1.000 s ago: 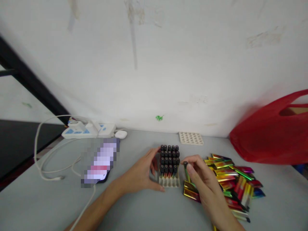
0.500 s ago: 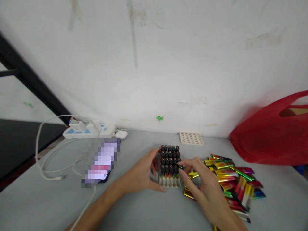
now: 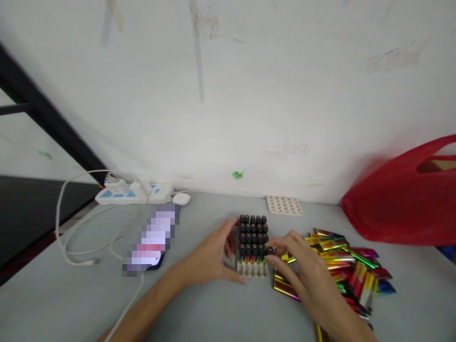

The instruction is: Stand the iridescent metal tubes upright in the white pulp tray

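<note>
A pale tray [image 3: 252, 270] stands on the grey table, with rows of upright black-capped tubes [image 3: 253, 237] in it; its front row of holes shows bare. My left hand [image 3: 213, 254] curves around the tray's left side, fingers at the back corner and thumb by the front. At the right front of the rows, my right hand [image 3: 302, 266] pinches one black-capped tube [image 3: 270, 250] between thumb and fingers. Shiny metallic-coloured tubes [image 3: 335, 244] lie in a loose pile beside and behind my right hand, partly hidden by it.
A second pale holed tray [image 3: 285, 205] lies near the wall. On the left are a phone [image 3: 153, 240], a power strip [image 3: 160, 192], a white case [image 3: 181, 199] and white cables [image 3: 71, 254]. A red bag [image 3: 395, 204] sits at the right.
The view has shifted slightly. My right hand still pinches the black-capped tube beside the front row, its fingers slightly moved. My left hand stays at the tray.
</note>
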Tool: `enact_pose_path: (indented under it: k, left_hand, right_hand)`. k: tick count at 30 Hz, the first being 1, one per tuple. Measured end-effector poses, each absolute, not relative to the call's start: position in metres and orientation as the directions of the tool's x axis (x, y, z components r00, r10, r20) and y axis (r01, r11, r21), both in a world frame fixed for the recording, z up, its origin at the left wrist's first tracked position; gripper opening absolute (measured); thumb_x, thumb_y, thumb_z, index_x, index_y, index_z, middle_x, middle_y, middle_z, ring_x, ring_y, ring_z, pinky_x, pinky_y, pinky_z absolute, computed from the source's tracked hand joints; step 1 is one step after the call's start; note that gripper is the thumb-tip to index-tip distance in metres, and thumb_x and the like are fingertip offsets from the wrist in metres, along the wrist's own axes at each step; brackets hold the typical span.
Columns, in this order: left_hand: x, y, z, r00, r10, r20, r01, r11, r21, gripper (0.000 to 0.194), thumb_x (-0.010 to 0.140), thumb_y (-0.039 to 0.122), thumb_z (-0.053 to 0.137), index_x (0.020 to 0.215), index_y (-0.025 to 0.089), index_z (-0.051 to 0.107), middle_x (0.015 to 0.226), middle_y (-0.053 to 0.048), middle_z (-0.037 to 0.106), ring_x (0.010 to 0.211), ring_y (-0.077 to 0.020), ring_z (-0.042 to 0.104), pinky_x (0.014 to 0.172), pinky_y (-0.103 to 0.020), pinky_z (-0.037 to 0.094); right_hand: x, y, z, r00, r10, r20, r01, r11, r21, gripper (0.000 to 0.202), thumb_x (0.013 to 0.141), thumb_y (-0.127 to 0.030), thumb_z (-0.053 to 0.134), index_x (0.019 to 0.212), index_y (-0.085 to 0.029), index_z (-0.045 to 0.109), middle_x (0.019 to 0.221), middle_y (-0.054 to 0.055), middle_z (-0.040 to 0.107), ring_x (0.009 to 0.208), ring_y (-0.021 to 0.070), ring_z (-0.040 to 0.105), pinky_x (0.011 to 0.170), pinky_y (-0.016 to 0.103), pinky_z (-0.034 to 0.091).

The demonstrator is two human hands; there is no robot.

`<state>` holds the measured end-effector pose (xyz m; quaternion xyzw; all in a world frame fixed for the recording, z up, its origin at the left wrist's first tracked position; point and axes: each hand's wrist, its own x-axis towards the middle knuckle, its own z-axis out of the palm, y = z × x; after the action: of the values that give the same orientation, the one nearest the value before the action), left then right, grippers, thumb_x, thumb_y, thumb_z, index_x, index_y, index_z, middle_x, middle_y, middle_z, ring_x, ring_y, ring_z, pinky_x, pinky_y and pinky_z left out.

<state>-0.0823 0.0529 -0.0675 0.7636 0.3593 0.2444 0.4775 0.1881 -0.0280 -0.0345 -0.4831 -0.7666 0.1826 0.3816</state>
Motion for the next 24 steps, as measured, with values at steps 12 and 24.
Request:
enact_pose_path:
  k: [12, 24]
  left_hand:
    - [-0.081, 0.050, -0.061, 0.599, 0.801, 0.000, 0.327, -0.244, 0.913, 0.142, 0.060, 0.045, 0.112, 0.176, 0.027, 0.030, 0.142, -0.014, 0.064, 0.107, -0.0306, 0.069, 0.090, -0.045, 0.062]
    - [-0.081, 0.054, -0.071, 0.568, 0.822, -0.028, 0.292, -0.170, 0.941, 0.143, 0.062, 0.041, 0.111, 0.177, 0.027, 0.028, 0.129, -0.012, 0.071, 0.089, -0.0245, 0.069, 0.079, -0.041, 0.063]
  right_hand:
    - [0.183, -0.030, -0.040, -0.101, 0.892, 0.440, 0.665, 0.389, -0.637, 0.016, 0.116, -0.035, 0.059, 0.126, -0.028, 0.069, 0.094, 0.002, 0.071, 0.090, 0.0259, 0.069, 0.085, 0.039, 0.052]
    - [0.238, -0.011, -0.040, -0.208, 0.966, 0.156, 0.790, 0.260, -0.556, 0.006, 0.104, -0.033, 0.077, 0.103, -0.031, 0.082, 0.108, 0.006, 0.073, 0.107, 0.0324, 0.065, 0.099, 0.050, 0.049]
